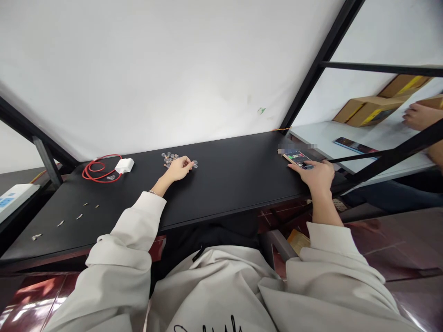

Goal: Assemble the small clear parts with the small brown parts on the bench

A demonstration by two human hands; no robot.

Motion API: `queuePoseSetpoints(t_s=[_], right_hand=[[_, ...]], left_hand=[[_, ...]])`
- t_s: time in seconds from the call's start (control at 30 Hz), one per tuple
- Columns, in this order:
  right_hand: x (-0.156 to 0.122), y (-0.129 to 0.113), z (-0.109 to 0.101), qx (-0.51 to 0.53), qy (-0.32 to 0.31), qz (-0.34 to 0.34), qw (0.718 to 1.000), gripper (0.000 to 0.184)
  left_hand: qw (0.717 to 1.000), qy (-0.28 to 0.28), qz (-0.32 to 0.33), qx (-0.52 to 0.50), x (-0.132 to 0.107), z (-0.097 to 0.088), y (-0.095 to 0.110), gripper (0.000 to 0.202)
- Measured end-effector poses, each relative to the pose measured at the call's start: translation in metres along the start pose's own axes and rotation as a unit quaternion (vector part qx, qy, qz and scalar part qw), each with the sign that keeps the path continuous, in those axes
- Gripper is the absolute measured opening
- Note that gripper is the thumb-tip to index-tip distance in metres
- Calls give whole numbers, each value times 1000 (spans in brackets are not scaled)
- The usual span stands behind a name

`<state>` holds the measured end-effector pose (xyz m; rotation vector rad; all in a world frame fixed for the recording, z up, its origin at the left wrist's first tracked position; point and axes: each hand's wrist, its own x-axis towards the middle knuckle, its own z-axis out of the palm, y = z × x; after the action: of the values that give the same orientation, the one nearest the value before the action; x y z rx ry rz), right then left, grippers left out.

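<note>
"Two hands over the black table (228, 184), then. Which lies closest to the left one?"

"A small clear piece (195, 163), just beyond your left hand (180, 168), at the fingertips on its right side. Behind that hand, toward the wall, you have a loose pile (169, 158) of similar clear pieces, partly hidden by your knuckles."

"How does the left grip stand?"

"Your thumb and forefinger are drawn close to each other, pointing right, toward the piece. Whether you pinch it or only touch it, this view cannot tell."

"And the phone?"

"Your phone (295, 157) lies at the right end of the table, by the black frame post. Its long axis slants from far left to near right, so its near end comes in under your right hand (315, 176). That hand is clearly the nearer one; your left is well apart from it."

"The right grip?"

"Your thumb and forefinger are spread, the thumb by the phone's left edge, the forefinger over the screen. Whether they squeeze it, you cannot tell from here."

"Anything left of the pile?"

"You have a white charger (124, 165) with a red cable (86, 174) looped beside it, and another clear bit (110, 177) inside the loop."
</note>
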<state>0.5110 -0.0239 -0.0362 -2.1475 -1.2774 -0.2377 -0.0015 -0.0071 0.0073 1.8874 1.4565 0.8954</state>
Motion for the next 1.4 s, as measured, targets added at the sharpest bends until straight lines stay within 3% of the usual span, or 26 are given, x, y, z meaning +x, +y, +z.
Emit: queuePoseSetpoints(t_s=[0.13, 0.33, 0.87, 1.13, 1.4], right_hand=[[-1, -5, -6, 14, -55, 45, 997, 66], [-3, -8, -6, 22, 15, 33, 999, 68], [-9, -15, -14, 25, 22, 51, 998, 63], [-10, -15, -18, 16, 0, 48, 999, 74], [-11, -15, -19, -8, 0, 54, 998, 69]], left_hand=[[1000, 0, -5, -4, -1, 0, 2, 25], [1000, -1, 0, -1, 0, 0, -1, 25], [1000, -3, 4, 3, 1, 0, -2, 28], [1000, -5, 8, -4, 2, 1, -6, 27], [1000, -2, 0, -9, 2, 1, -4, 27]])
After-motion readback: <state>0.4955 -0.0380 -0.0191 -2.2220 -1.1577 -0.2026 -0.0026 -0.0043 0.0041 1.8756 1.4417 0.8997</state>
